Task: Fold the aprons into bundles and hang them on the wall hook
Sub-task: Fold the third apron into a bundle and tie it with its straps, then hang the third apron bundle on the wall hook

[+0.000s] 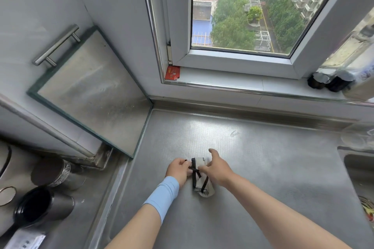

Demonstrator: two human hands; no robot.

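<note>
Bundle (204, 188): grey cloth roll, textured steel counter (263, 168); L hand (178, 170), R hand (217, 170) fingers pinch black strap (193, 180).

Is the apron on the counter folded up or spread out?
Folded up: the apron is a small bundle on the counter, black strap crossing over it.

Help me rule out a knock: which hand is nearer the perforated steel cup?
Left. The left hand holds the apron bundle's side facing the perforated steel cup; the right hand holds its far side.

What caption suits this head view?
Left hand and right hand pinch the black strap around an apron bundle on the steel counter.
</note>
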